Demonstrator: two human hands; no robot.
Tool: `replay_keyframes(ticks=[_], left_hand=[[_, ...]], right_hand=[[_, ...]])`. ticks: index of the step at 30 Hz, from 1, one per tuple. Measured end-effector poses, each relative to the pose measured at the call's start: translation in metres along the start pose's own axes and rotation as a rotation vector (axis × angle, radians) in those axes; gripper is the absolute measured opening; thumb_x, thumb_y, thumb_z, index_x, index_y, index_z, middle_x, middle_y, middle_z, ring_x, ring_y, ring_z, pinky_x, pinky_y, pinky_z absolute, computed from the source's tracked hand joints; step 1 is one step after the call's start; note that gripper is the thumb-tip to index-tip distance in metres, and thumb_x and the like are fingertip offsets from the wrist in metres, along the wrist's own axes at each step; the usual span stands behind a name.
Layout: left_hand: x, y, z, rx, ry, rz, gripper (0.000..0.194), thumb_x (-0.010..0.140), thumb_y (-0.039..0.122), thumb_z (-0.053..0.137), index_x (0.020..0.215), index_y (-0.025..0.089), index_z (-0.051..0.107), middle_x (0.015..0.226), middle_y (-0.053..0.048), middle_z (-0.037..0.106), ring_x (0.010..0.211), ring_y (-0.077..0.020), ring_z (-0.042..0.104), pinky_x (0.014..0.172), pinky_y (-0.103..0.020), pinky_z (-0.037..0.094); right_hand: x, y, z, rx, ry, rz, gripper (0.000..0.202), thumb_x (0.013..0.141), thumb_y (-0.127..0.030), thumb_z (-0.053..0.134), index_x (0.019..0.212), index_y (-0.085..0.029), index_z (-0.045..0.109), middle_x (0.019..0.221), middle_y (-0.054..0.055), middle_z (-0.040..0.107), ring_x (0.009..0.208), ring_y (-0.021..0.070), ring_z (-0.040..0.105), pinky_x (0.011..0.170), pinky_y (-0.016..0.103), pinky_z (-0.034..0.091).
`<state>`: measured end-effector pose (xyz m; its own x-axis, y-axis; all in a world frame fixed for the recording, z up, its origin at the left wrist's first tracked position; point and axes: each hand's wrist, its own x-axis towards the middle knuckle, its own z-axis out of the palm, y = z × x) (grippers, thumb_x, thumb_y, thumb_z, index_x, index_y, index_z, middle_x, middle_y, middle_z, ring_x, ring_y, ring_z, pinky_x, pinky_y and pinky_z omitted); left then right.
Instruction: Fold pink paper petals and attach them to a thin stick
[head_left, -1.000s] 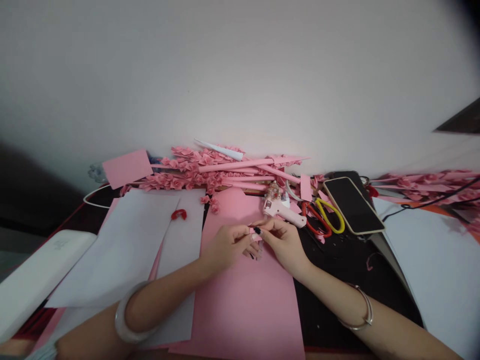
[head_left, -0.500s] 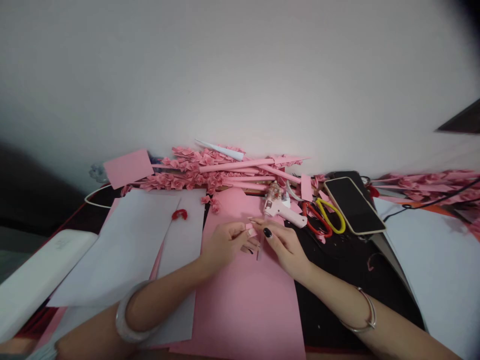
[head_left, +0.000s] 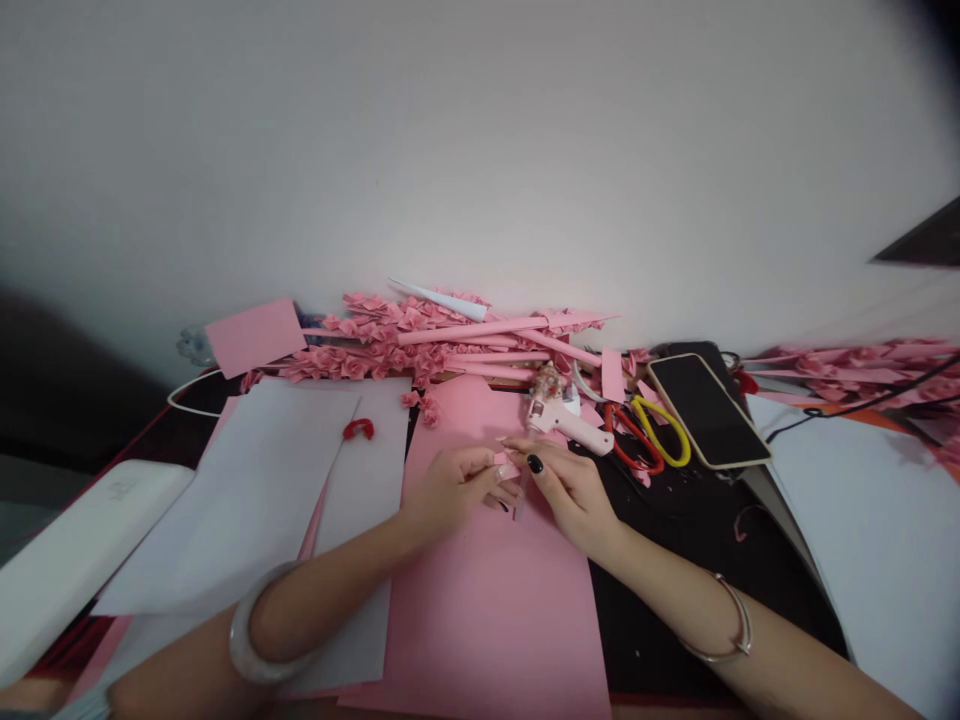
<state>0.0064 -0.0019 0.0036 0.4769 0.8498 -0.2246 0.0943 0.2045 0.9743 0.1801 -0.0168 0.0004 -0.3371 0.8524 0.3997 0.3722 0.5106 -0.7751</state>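
Over a large pink sheet [head_left: 495, 610], my left hand [head_left: 454, 495] pinches a small pink paper piece [head_left: 510, 466] between thumb and finger. My right hand [head_left: 571, 495] meets it from the right, its fingers closed near the same piece; a thin clear strip shows below its fingertips, its shape hard to make out. Just behind my right hand lies a pale pink glue gun [head_left: 574, 425]. Small pink paper roses [head_left: 429, 408] rest at the back of the sheet.
Pink flower stems [head_left: 480, 335] lie piled along the wall. Red and yellow handled scissors [head_left: 637, 440] and a phone [head_left: 709, 410] are at the right. White sheets [head_left: 240, 480] and a long white device [head_left: 82, 560] are at the left; more white paper [head_left: 892, 540] is far right.
The small pink piece and the left fingertips have shifted very slightly. Both hands otherwise keep their places.
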Motion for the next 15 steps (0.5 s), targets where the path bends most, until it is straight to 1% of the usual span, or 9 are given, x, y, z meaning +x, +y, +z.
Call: replay_keyframes(ticks=[3,6,7,9,12,15], left_hand=[[-0.0003,-0.0002,0.0,-0.008,-0.057,0.038,0.024,0.084,0.034,0.053,0.078,0.013,0.063,0.069,-0.005,0.07,0.064,-0.0169,0.068,0.061,-0.026,0.054],[0.0003,-0.0024,-0.0011,-0.021,-0.091,0.046,0.022,0.084,0.033,0.052,0.079,0.014,0.063,0.068,-0.005,0.07,0.063,-0.0165,0.068,0.061,-0.026,0.053],[0.0006,-0.0033,-0.0016,-0.022,-0.107,0.044,0.022,0.084,0.032,0.052,0.078,0.014,0.062,0.068,-0.004,0.069,0.063,-0.0163,0.068,0.061,-0.026,0.053],[0.0012,-0.0051,-0.0025,-0.021,-0.145,0.033,0.021,0.083,0.031,0.053,0.075,0.014,0.061,0.069,-0.004,0.069,0.063,-0.0158,0.067,0.06,-0.026,0.053],[0.0021,-0.0062,-0.0027,-0.021,-0.185,-0.002,0.02,0.082,0.031,0.054,0.072,0.014,0.06,0.069,-0.004,0.068,0.063,-0.0156,0.067,0.06,-0.026,0.053],[0.0027,-0.005,-0.0017,-0.013,-0.202,-0.019,0.019,0.08,0.03,0.055,0.071,0.014,0.061,0.068,-0.003,0.067,0.063,-0.0156,0.066,0.061,-0.027,0.053]], right_hand=[[0.0008,0.0014,0.0008,0.012,0.043,0.069,0.024,0.094,-0.024,0.036,0.089,-0.018,0.06,0.095,0.008,0.063,0.09,0.0183,0.059,0.082,0.031,0.044],[0.0021,0.003,0.0029,-0.016,0.039,0.117,0.02,0.093,-0.027,0.039,0.08,-0.018,0.051,0.075,0.003,0.055,0.07,0.0152,0.052,0.066,0.027,0.041],[0.0026,0.0034,0.0036,-0.031,0.011,0.124,0.02,0.092,-0.027,0.04,0.077,-0.018,0.049,0.07,0.001,0.051,0.064,0.014,0.048,0.061,0.025,0.039],[0.0035,0.004,0.0045,-0.056,-0.066,0.118,0.023,0.092,-0.024,0.039,0.07,-0.019,0.043,0.064,-0.002,0.044,0.059,0.0126,0.042,0.056,0.024,0.034],[0.0045,0.0044,0.0043,-0.079,-0.161,0.089,0.026,0.091,-0.019,0.037,0.065,-0.019,0.036,0.061,-0.003,0.039,0.056,0.0117,0.038,0.055,0.024,0.031],[0.0049,0.0039,0.0028,-0.095,-0.196,0.081,0.026,0.089,-0.015,0.036,0.064,-0.02,0.033,0.059,-0.003,0.036,0.054,0.0114,0.036,0.054,0.024,0.029]])
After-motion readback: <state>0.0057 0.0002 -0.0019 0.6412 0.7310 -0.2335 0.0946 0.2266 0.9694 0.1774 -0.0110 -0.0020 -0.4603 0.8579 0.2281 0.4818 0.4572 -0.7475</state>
